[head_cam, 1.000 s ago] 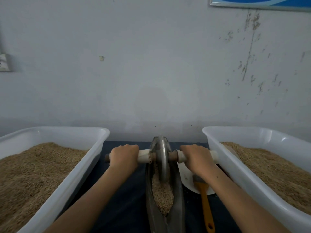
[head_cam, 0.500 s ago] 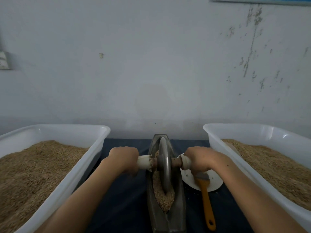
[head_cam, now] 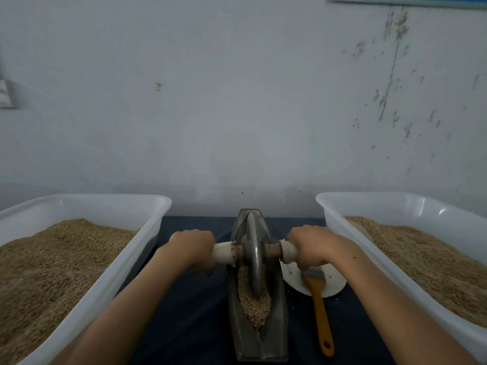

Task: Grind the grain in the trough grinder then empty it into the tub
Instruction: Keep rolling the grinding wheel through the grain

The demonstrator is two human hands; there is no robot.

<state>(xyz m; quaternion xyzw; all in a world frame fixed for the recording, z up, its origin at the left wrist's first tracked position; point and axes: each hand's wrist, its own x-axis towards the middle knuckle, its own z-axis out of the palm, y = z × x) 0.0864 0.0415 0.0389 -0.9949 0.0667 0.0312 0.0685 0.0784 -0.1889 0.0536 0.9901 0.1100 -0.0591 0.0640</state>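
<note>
In the trough grinder [head_cam: 257, 306] between the two tubs, the grain [head_cam: 254, 301] lies still coarse under the wheel [head_cam: 253, 255], which we have rolled back toward us from the far end – our left hand [head_cam: 193, 247] and right hand [head_cam: 312, 245] clenched around its axle handles – so grinding continues, emptying waits.

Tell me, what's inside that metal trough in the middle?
The trough holds a heap of brownish grain, with an upright metal wheel standing in it. The wheel hides the grain beneath it, and the trough's bottom cannot be seen.
</note>
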